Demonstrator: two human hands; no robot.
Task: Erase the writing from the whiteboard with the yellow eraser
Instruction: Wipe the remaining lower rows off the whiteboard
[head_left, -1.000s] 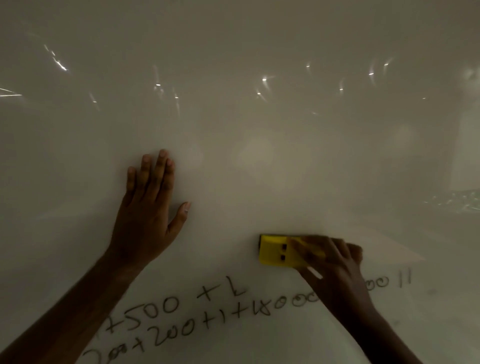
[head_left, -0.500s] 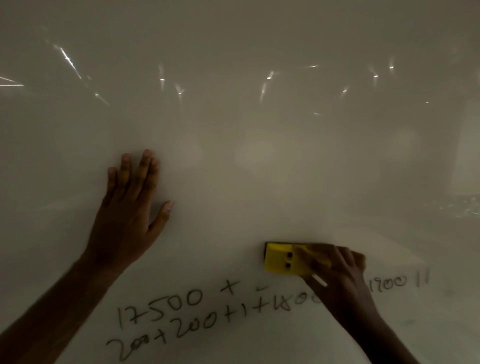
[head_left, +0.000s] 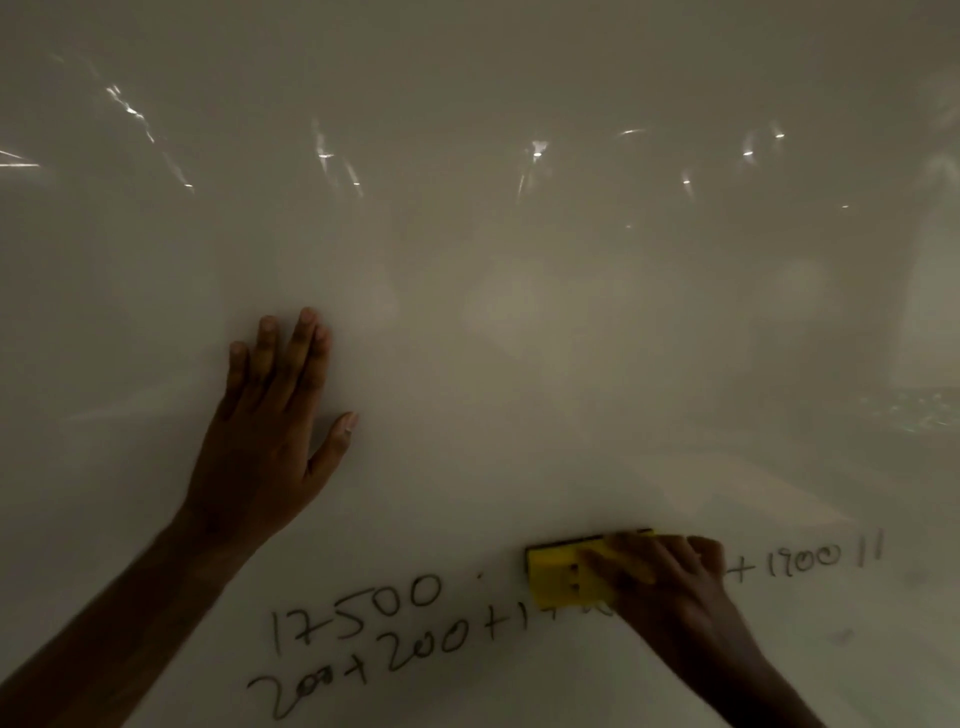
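The right hand (head_left: 670, 577) grips the yellow eraser (head_left: 563, 577) with its fingers curled over the eraser's back, pressing it flat against the whiteboard (head_left: 519, 312) in the lower right of the view, right on the line of dark writing. The left hand (head_left: 270, 431) lies open on the bare board well to the left and higher, fingers straight and together, thumb spread, holding nothing; it seems to serve as a brace. Writing shows on both sides of the eraser: "17500" (head_left: 358, 608) and "200+200+1" (head_left: 384, 660) to the left, and "+1900 11" (head_left: 810, 564) to the right. The step in hand looks like a wiping pass along these rows, with much of the task left. To do it well, the person should keep the eraser's whole face flat so no edge lifts and leaves streaks, press evenly, and run long overlapping strokes along each row. The lower row sits just under the eraser's bottom edge, so a second, lower pass seems needed. The right wrist covers part of the writing, so checking beneath it afterwards would be wise. The dim light and glare may hide faint residue.
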